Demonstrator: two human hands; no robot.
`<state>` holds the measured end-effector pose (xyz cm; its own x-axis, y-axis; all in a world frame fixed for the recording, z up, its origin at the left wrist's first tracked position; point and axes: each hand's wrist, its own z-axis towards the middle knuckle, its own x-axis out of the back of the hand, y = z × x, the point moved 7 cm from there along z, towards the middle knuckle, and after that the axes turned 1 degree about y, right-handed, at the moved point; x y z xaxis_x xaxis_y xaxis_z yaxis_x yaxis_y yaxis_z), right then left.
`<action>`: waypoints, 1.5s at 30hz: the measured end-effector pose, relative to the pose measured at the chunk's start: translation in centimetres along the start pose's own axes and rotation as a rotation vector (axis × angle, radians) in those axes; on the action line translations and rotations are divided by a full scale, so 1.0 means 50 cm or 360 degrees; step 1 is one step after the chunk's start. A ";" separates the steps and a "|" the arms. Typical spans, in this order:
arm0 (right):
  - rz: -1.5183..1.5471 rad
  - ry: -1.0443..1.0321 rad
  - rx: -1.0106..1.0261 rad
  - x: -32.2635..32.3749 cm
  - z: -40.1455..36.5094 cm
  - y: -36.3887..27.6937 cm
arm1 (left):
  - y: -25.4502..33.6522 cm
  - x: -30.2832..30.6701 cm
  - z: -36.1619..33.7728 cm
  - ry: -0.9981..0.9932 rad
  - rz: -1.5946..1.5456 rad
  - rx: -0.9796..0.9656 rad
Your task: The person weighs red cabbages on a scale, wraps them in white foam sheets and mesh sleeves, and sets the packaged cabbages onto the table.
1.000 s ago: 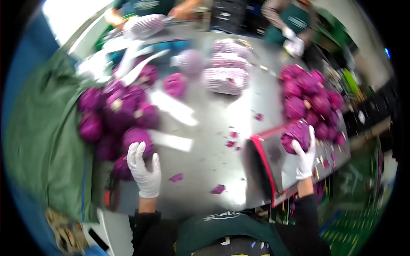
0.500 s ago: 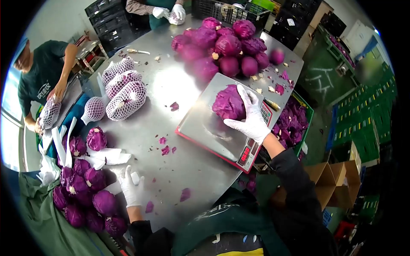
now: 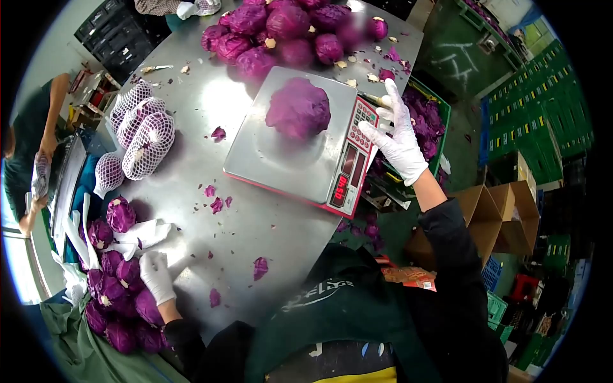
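Observation:
One purple cabbage [image 3: 298,108] rests alone on the steel plate of a digital scale [image 3: 255,156] with red digits lit. My right hand [image 3: 399,137], in a white glove, is raised just right of the scale's keypad, its fingers spread and nothing in it. At the lower left my left hand [image 3: 156,276], also gloved, is beside a pile of purple cabbages [image 3: 118,290]. Its fingers point away from me and blur against white foam sleeves [image 3: 143,235]; whether they grip anything is not clear.
Loose cabbages [image 3: 287,24] are heaped at the table's far side. Net-wrapped cabbages [image 3: 148,143] lie on the left. A green crate [image 3: 447,121] of leaves stands right of the scale, cardboard boxes [image 3: 476,210] beyond. Two other people work at the left and far edges.
My right hand has let go of the cabbage and moved off the scale to the right. My left hand has moved closer to the cabbage pile. The view has shifted.

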<state>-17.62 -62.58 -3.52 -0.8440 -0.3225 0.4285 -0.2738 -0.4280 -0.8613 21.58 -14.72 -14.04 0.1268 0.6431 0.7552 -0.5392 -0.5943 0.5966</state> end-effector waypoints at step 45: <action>-0.0197 0.0284 0.0223 -0.014 -0.475 -0.229 | 0.645 -0.654 -0.034 -0.0926 -0.0933 -0.1536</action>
<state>-24.88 -37.40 -0.45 -0.8795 -0.1115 0.4626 -0.3240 -0.5718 -0.7537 -1.38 -54.08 -19.98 0.7644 0.2377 0.5994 -0.6327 0.4556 0.6262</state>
